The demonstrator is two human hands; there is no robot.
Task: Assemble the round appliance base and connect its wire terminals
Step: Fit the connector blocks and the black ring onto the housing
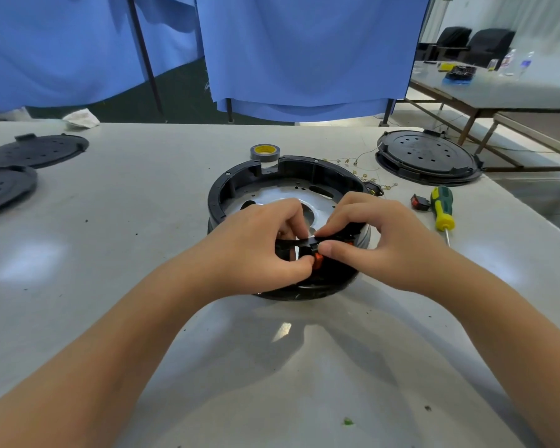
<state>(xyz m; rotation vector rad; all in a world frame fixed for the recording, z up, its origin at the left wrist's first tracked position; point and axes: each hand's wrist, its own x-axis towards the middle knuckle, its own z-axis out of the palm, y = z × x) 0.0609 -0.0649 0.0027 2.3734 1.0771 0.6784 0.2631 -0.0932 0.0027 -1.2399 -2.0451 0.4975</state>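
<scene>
Head view: round black base (240,185) sitting open-side up in the middle of the grey table (143,195), pulled close to the body, probably to keep the near rim within easy reach of both hands. Small black part with an orange button (318,258), likely a switch, held right at that near rim, seemingly being seated or wired there; terminals themselves hidden behind fingers. Left hand (259,244) curled around the part, thumb and fingertips pinching its left side to steady it. Right hand (372,234) curled too, thumb pressing against the part's right side, fingers bent over the rim from above, apparently for counter-pressure. Metal plate (291,198) with holes visible inside the base beyond the knuckles. Just behind the base, roll of tape (265,152); to its right, loose thin wires with small brass ends (353,164) lying near, likely waiting to be connected. Further right, spare red switch (420,202) just beside green-and-yellow screwdriver (443,208), parked on the working-hand side. Round black cover (429,156) at far right, two more covers (29,151) well apart at far left, kept out of the way
</scene>
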